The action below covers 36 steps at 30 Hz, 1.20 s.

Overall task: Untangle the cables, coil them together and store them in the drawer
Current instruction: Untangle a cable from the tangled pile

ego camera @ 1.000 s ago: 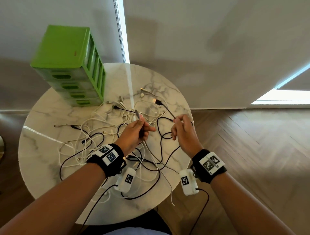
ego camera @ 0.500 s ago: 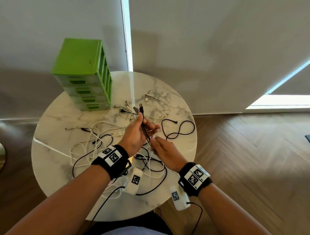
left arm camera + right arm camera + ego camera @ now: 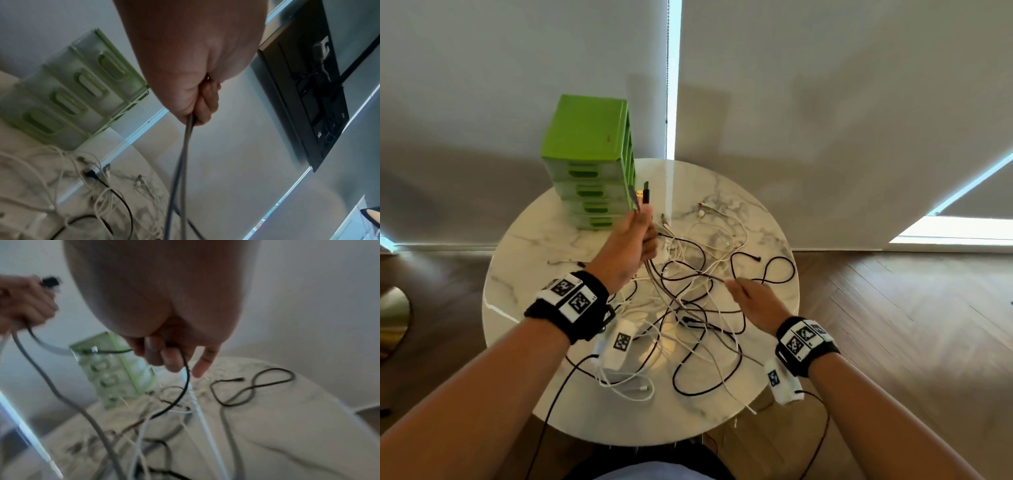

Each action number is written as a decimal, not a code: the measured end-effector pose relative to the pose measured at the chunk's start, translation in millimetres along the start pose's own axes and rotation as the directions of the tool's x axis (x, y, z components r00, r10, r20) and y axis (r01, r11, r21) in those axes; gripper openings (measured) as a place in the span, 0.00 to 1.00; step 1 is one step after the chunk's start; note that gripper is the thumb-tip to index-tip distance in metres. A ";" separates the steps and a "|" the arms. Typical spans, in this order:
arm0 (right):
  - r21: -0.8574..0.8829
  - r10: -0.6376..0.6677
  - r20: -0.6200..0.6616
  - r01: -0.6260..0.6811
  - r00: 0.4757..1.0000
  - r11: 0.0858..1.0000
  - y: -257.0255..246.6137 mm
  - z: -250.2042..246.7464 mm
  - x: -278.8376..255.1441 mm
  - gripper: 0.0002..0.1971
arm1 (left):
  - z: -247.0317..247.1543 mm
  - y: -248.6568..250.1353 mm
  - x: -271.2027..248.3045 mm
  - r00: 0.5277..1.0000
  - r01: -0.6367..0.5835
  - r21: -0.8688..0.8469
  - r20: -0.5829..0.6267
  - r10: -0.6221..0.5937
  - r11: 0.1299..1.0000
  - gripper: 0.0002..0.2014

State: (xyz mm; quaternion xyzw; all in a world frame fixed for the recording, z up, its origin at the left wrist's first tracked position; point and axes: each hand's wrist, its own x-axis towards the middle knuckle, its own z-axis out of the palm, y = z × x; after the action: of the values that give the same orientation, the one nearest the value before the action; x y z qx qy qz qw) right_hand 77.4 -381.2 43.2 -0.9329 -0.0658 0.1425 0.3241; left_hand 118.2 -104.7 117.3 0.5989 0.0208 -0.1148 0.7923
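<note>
Here, near edge: a tangle of cables is spread across the worktop.
Right hand: a dark cable is pinched in curled fingers.
Left hand: raised, plug ends are gripped upright.
Far side: a green drawer unit is stood, drawers shut.

The table is viewed steeply from above by the head camera; the drawer unit is seen close, from low down, in both wrist views.
</note>
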 end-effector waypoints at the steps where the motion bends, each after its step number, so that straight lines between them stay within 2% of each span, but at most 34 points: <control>1: 0.045 -0.007 -0.076 0.010 0.997 0.999 -13.5 -2.1 6.1 0.21 | 3.1 -2.8 -6.1 1.000 0.020 0.062 0.022 -0.021 0.998 0.17; 4: 0.168 -0.097 -0.217 0.135 0.971 0.977 -59.9 -5.3 14.9 0.19 | 15.3 -17.3 -18.5 0.990 0.123 0.144 0.054 -0.132 0.982 0.18; 7: 0.165 -0.206 -0.213 0.243 0.955 0.956 -96.7 0.2 13.0 0.16 | 23.5 -36.0 -18.3 0.979 0.200 0.210 -0.018 -0.201 0.957 0.21; 9: 0.188 -0.246 -0.186 0.281 0.951 0.941 -110.5 5.6 9.4 0.17 | 25.9 -39.4 -18.0 0.979 0.206 0.154 -0.024 -0.205 0.966 0.21; 12: 0.224 -0.290 -0.061 0.296 0.955 0.929 -116.2 14.1 3.9 0.22 | 25.5 -31.5 -17.6 0.991 0.111 0.021 -0.074 -0.110 0.994 0.21; 14: 0.234 -0.292 0.042 0.275 0.955 0.933 -113.5 20.2 0.1 0.26 | 25.1 -23.4 -18.5 0.994 0.020 0.035 -0.112 -0.016 0.999 0.21; 17: 0.257 -0.278 0.140 0.237 0.950 0.937 -95.0 27.7 -0.5 0.29 | 21.7 -9.5 -19.7 0.991 -0.076 0.028 -0.107 0.078 0.997 0.20; 20: 0.190 -0.215 0.265 0.168 0.940 0.967 -60.0 38.1 -2.3 0.31 | 5.5 12.7 -11.6 0.979 -0.152 -0.244 -0.169 0.112 0.958 0.20; 22: 0.196 -0.192 0.242 0.146 0.951 0.970 -37.9 44.0 -3.2 0.31 | -7.3 27.3 -6.5 0.970 -0.179 -0.317 -0.216 0.113 0.931 0.19; 25: 0.205 -0.200 0.160 0.166 0.967 0.965 -25.9 39.6 5.7 0.32 | -25.8 35.4 -0.9 0.947 -0.202 -0.240 -0.294 0.128 0.949 0.19; 27: 0.119 -0.183 0.187 0.163 0.965 0.980 -24.3 33.9 15.6 0.32 | -32.5 37.2 0.8 0.937 -0.217 -0.199 -0.318 0.146 0.956 0.20; 29: -0.002 -0.117 0.188 0.120 0.975 0.993 -21.5 28.7 26.6 0.28 | -30.8 37.5 -1.5 0.952 -0.190 -0.114 -0.263 0.155 0.975 0.20; 30: -0.051 -0.084 0.147 0.092 0.986 0.994 -23.2 25.3 31.8 0.25 | -27.8 35.4 -5.5 0.968 -0.157 -0.019 -0.201 0.150 0.987 0.20; 31: -0.072 -0.057 0.082 0.063 0.995 0.995 -26.3 22.2 37.5 0.23 | -24.1 30.7 -10.4 0.983 -0.113 0.118 -0.130 0.128 0.987 0.21; 33: -0.015 -0.055 -0.062 0.054 0.997 0.998 -43.9 15.3 44.3 0.20 | -18.6 13.5 -17.8 0.999 -0.010 0.400 -0.026 0.023 0.916 0.25; 34: 0.030 -0.084 -0.113 0.088 0.990 0.996 -57.1 12.3 45.1 0.19 | -16.8 3.6 -19.2 0.999 0.046 0.476 -0.019 -0.042 0.878 0.27; 36: 0.073 -0.171 -0.144 0.183 0.975 0.980 -83.3 9.7 40.9 0.19 | -12.5 -14.5 -18.5 0.984 0.174 0.467 -0.057 -0.167 0.867 0.28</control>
State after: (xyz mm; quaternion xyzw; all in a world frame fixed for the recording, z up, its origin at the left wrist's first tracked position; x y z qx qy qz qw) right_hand 110.8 -301.7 78.7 -0.9161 -0.1201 0.0513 0.3791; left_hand 98.4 -93.6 103.2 0.7696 0.0513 -0.1814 0.6100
